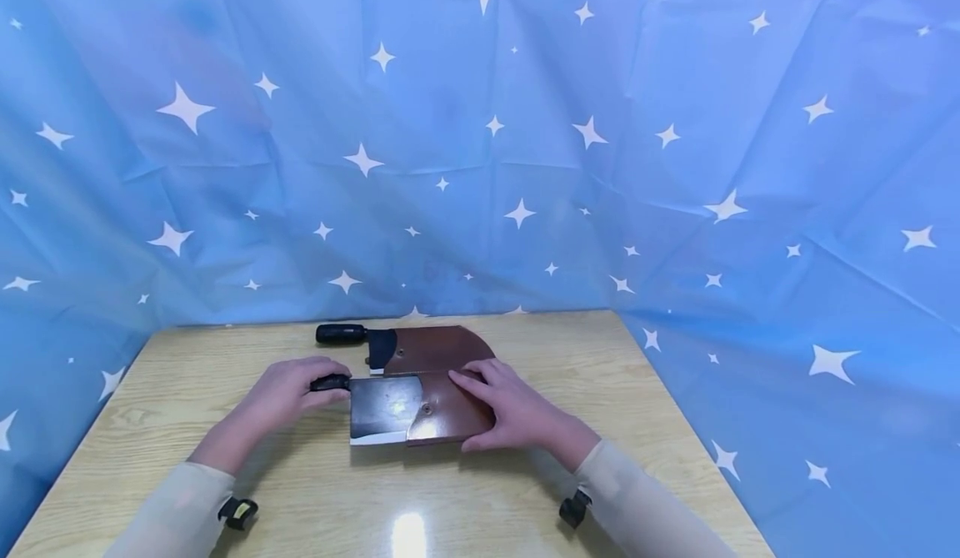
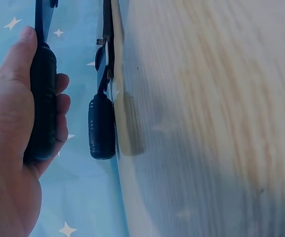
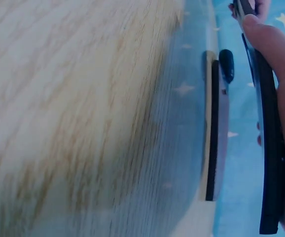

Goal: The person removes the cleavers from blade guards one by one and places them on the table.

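A cleaver (image 1: 384, 405) with a black handle is held up over the table, its blade partly inside a brown leather sheath (image 1: 453, 412). My left hand (image 1: 288, 393) grips the handle; the left wrist view shows the fingers wrapped round that black handle (image 2: 44, 103). At the other end my right hand (image 1: 517, 408) holds the sheath, thumb on one face and fingers on the other. A bare stretch of blade shows between the handle and the sheath's mouth. Behind lies a second cleaver with a black handle (image 1: 341, 334), its blade in another brown sheath (image 1: 438, 348).
The light wood table (image 1: 322, 500) ends just behind the second cleaver. A blue curtain (image 1: 450, 99) with white stars hangs round the back and sides. Each wrist wears a small black device, one beside the left sleeve (image 1: 176, 508).
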Demonstrator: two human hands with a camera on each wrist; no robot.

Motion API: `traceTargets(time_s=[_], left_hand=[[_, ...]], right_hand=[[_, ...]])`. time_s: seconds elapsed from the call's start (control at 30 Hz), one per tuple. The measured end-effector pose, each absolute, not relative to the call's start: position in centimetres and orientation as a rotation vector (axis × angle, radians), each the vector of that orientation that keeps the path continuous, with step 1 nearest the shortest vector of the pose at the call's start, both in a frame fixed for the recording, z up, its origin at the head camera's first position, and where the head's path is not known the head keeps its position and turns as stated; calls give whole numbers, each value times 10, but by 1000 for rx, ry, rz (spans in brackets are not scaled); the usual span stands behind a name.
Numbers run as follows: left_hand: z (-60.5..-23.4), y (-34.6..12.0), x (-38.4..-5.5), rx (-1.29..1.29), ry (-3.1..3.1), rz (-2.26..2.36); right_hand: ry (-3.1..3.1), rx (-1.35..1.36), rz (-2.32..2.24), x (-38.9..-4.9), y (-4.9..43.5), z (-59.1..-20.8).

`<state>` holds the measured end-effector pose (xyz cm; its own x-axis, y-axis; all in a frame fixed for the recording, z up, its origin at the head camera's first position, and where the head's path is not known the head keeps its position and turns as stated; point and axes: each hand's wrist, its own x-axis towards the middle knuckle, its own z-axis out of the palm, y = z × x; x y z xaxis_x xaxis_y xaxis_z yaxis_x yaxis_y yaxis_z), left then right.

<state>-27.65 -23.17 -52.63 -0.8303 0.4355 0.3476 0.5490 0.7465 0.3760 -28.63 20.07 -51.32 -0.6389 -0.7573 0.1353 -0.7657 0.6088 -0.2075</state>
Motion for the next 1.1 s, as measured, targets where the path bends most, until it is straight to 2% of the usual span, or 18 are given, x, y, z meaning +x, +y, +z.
traceTargets(time_s=[0.53,1.1], left_hand=[[-524,-230,-273,-835,-2760,-501],[-530,-242,-267,-766,-2786,-661]], right_hand=[[-2801,1345,347,-282,204,-516],[-2799,1314,404,-283,215,-522]])
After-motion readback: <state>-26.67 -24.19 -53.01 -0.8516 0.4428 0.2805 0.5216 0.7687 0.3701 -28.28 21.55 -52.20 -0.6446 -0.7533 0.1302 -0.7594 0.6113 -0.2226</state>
